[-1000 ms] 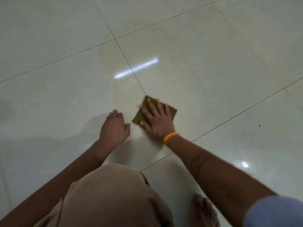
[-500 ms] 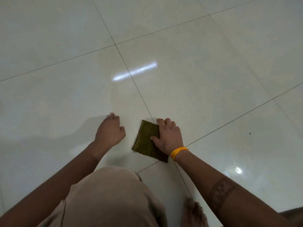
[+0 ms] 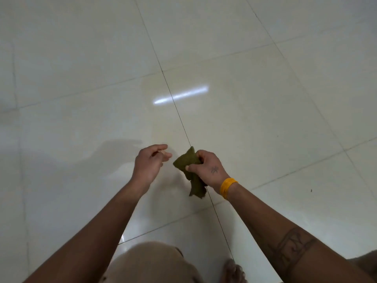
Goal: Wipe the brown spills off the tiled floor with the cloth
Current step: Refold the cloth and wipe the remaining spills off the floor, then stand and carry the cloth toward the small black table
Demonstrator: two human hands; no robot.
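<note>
Right hand (image 3: 208,168) grip closed around bunched olive cloth (image 3: 188,160), lifted off tiled floor (image 3: 265,99), tail hanging near wrist; left hand (image 3: 150,162) just left of cloth, fingers loosely curled, holding nothing; no brown spills plainly visible, faint sheen far of hands; likely refolding step: take free end with left hand, fold clean face out, press flat before next stroke.

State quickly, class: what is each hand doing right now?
Left hand: open, fingers loosely curled, holding nothing.
Right hand: grips the crumpled olive-green cloth.
</note>
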